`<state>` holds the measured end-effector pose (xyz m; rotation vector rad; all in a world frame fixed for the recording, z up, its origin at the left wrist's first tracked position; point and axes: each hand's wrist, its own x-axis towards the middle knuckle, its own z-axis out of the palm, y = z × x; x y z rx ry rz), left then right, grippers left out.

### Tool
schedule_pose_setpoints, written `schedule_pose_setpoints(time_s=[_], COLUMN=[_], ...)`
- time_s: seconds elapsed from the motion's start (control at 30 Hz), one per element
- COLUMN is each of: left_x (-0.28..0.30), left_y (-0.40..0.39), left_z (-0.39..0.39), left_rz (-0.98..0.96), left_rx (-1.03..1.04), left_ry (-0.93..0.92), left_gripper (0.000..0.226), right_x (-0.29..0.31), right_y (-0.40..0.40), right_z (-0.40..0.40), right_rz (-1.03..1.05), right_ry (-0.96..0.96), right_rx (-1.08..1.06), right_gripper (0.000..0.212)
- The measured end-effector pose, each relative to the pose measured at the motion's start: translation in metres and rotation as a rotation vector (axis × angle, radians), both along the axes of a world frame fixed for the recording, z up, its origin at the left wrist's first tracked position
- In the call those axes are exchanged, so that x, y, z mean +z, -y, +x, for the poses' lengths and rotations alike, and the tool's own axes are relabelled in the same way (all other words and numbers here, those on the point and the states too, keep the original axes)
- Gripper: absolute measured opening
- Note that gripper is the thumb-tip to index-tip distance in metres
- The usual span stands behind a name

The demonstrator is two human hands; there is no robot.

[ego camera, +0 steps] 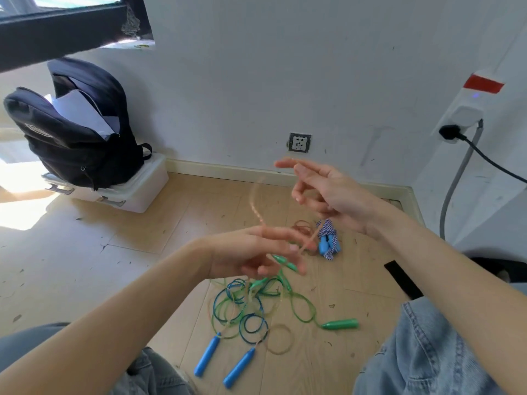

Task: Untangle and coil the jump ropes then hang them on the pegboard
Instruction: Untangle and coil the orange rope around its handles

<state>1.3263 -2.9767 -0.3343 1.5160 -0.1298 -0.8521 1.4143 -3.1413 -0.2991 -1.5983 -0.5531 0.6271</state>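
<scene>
A pale wood floor [85,252] meets a white wall, and the work is done low, between the person's knees. From the left: a dark backpack [77,132] sits open on a white box [134,189], well clear of the work. The left hand [251,252] is raised over the floor with its fingers loosely spread; an orange rope [256,206] runs up past them, but blur hides whether it is pinched — I cannot tell. Below lies a tangle of ropes [251,306], green, blue and orange loops crossed over one another, with two blue handles [222,357] nearest the person and a green handle [340,324] to the right. The right hand [328,192] is higher, fingers relaxed and partly extended; its hold on the strand is equally unclear. Beyond it a blue-and-white rope [329,240] lies already bundled. Likely fault: lifting the orange strand while it threads the other loops would tighten the knot or drag handles along. At far right a black cable [490,161] hangs from a plug — a snag risk. No pegboard is in view.
</scene>
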Motion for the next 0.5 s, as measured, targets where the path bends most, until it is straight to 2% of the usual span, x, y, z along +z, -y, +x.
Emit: schedule_pose_setpoints(time_s=[0.03, 0.1, 0.13, 0.17, 0.2, 0.23, 0.3, 0.33, 0.4, 0.47, 0.5], left_x=[-0.002, -0.009, -0.013, -0.016, -0.017, -0.016, -0.007, -0.002, 0.005, 0.008, 0.01], left_y=[-0.002, -0.008, -0.01, -0.012, -0.014, -0.016, -0.02, -0.021, -0.022, -0.023, -0.023], left_z=[-0.001, -0.004, -0.006, -0.007, -0.008, -0.007, -0.003, -0.001, 0.002, 0.003, 0.003], left_rz=[0.144, 0.566, 0.752, 0.847, 0.843, 0.759, 0.525, 0.432, 0.345, 0.322, 0.314], left_rx=[-0.035, -0.16, -0.213, -0.216, -0.168, -0.084, 0.066, 0.108, 0.13, 0.1, 0.069], left_ry=[-0.018, -0.013, -0.009, -0.016, -0.03, -0.047, -0.078, -0.089, -0.094, -0.095, -0.1], left_gripper=[0.018, 0.022, 0.025, 0.027, 0.029, 0.03, 0.031, 0.03, 0.029, 0.028, 0.028], right_x=[-0.002, -0.01, -0.013, -0.015, -0.018, -0.022, -0.028, -0.027, -0.018, -0.01, -0.008], right_y=[0.003, 0.011, 0.016, 0.02, 0.021, 0.02, 0.015, 0.011, 0.003, -0.001, -0.004], right_z=[0.004, 0.014, 0.016, 0.018, 0.018, 0.016, 0.009, 0.005, -0.004, -0.011, -0.016], right_rz=[-0.168, -0.503, -0.633, -0.752, -0.875, -0.999, -1.141, -1.104, -0.818, -0.529, -0.467], right_ry=[0.239, 0.719, 0.833, 0.861, 0.832, 0.786, 0.741, 0.761, 0.745, 0.467, 0.326], right_rx=[-0.068, -0.197, -0.242, -0.245, -0.192, -0.095, 0.083, 0.104, 0.108, 0.225, 0.301], right_gripper=[0.029, 0.03, 0.031, 0.032, 0.033, 0.034, 0.052, 0.06, 0.052, 0.031, 0.026])
